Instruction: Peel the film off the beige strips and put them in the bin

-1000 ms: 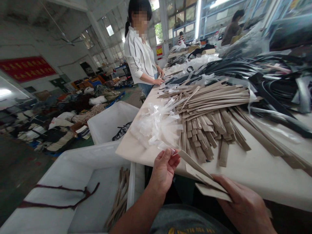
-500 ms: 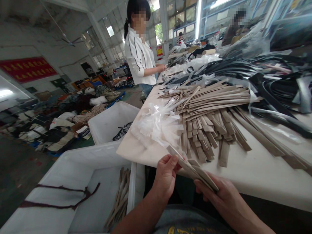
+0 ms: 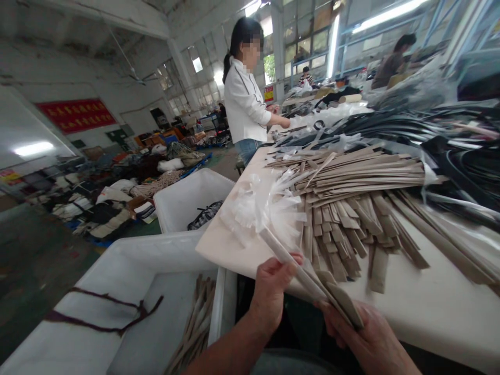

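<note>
Left hand (image 3: 269,291), right hand (image 3: 363,330) gripping beige strips (image 3: 341,299), pale tabletop (image 3: 449,307) (partly heaped), cluttered floor (image 3: 35,255), red banner (image 3: 76,115)

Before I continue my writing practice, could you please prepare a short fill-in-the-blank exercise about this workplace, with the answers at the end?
1. The left hand grips the held strips higher up in the picture than the ____ hand does.
2. The translucent plastic pieces lie to the ____ of the beige pile in the picture.
3. The person standing beside the table wears a ____ top.
4. The large banner in the left background is ____.

Missing words: right; left; white; red.
</note>
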Demonstrator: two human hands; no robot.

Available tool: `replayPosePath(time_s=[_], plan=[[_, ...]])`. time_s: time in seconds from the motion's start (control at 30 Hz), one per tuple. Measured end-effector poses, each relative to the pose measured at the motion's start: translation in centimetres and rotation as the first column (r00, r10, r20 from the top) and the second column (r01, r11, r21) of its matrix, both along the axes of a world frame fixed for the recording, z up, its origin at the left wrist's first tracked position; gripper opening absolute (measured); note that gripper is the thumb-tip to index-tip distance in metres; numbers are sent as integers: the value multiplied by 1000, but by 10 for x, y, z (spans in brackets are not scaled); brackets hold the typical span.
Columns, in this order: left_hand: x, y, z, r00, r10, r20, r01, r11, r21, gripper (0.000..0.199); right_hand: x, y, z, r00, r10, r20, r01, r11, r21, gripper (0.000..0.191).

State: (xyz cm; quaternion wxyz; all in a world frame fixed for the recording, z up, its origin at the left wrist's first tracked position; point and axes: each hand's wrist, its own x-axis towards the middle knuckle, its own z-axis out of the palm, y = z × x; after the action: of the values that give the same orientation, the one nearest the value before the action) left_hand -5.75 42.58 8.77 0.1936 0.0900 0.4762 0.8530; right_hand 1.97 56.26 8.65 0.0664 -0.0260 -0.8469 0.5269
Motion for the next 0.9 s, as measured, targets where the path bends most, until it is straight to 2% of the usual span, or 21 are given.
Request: replayPosePath(time_s=[0.1, 0.13, 0.17, 0.23, 0.3, 0.37, 0.47, 0.5, 0.53, 0.6, 0.63, 0.67, 0.77, 0.83, 0.9], plan=[[3, 3, -1, 974, -221, 42, 222, 975, -15, 23, -3, -1, -5, 996, -13, -90, 16, 999, 30, 46], [3, 3, -1, 969, -244, 46, 245, 969, -14, 25, -3, -2, -6, 994, -15, -109, 19, 999, 27, 47], [1, 2, 0, 977, -210, 38, 210, 978, -10, 28, -3, -2, -8, 994, -25, -111, 27, 999, 19, 47], [-4, 0, 3, 1000, -19, 21, 19, 1000, 19, 36, -2, -4, -10, 995, -52, -82, 51, 999, -7, 45], [-8, 0, 4, 991, 131, 27, -132, 991, 39, 36, -1, -5, -12, 996, -70, -60, 69, 997, -16, 45], [-6, 1, 1, 995, 86, 60, -87, 996, 17, 27, -3, -4, -15, 994, -63, -92, 63, 998, -4, 45], [-3, 2, -1, 987, -129, 94, 130, 992, -1, 26, -4, 0, -20, 991, -20, -133, 23, 999, 24, 46], [-5, 0, 1, 988, -127, 84, 126, 992, 12, 28, -4, 1, -21, 993, -5, -122, 9, 999, 32, 46], [-9, -1, 3, 995, -73, 65, 71, 997, 31, 31, -4, 1, -22, 995, 5, -101, -1, 999, 40, 46], [-18, -4, 10, 993, 108, 41, -111, 991, 75, 35, -4, -1, -21, 998, 21, -67, -17, 998, 56, 44], [-21, -5, 12, 985, 167, 50, -171, 981, 92, 34, -4, -2, -19, 998, 24, -63, -20, 998, 63, 44], [-22, -5, 12, 982, 174, 72, -180, 979, 92, 31, -4, -4, -17, 997, 23, -68, -18, 998, 68, 44], [-12, -3, 5, 993, 21, 113, -25, 999, 39, 24, -4, -7, -11, 996, -31, -88, 38, 997, 70, 45], [-7, -4, 3, 994, -73, 85, 71, 997, 20, 26, -4, -8, -9, 995, -43, -86, 48, 997, 62, 45], [-11, -8, 8, 998, -44, 46, 41, 997, 59, 35, -3, -8, -10, 996, 0, -92, 6, 998, 66, 44]])
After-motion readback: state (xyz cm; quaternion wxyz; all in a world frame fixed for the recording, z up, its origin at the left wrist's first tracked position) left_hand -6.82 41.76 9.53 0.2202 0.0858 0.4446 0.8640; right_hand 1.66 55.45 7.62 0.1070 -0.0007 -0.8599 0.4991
